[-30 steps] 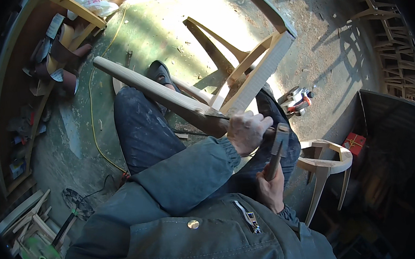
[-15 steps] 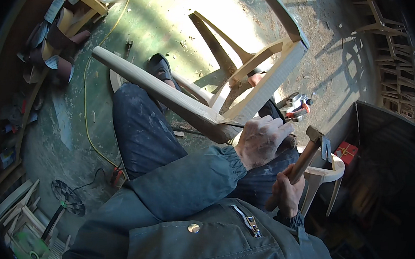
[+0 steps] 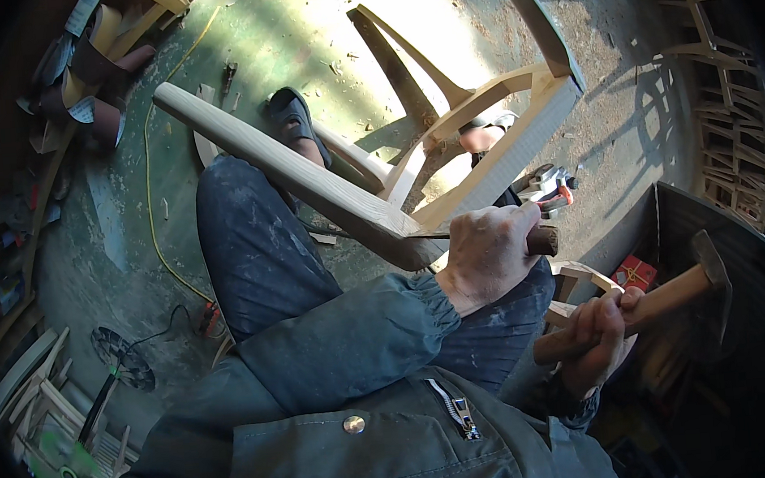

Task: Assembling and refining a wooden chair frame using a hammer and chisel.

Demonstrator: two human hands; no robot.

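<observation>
A pale wooden chair frame [image 3: 291, 165] lies tilted across my legs, its legs and curved rails pointing away from me. My left hand [image 3: 489, 256] is closed around a chisel [image 3: 543, 241], its wooden handle end sticking out to the right. The thin dark blade reaches the corner joint of the frame, its tip hard to make out. Off to the right, my right hand [image 3: 595, 335] grips the wooden handle of a hammer [image 3: 674, 295]. The hammer's metal head stands out to the right, apart from the chisel.
Beyond the frame, a clamp-like metal tool with red parts [image 3: 549, 188] lies on the floor. Stacked chair frames [image 3: 729, 131] line the right side. A yellow cable [image 3: 153, 203] runs along the floor at left, near a green fan [image 3: 69, 475]. A red box [image 3: 634, 273] sits at right.
My right hand has swung the hammer rightward, away from the chisel. My left hand has shifted slightly right, and the chisel's handle end shows more plainly.
</observation>
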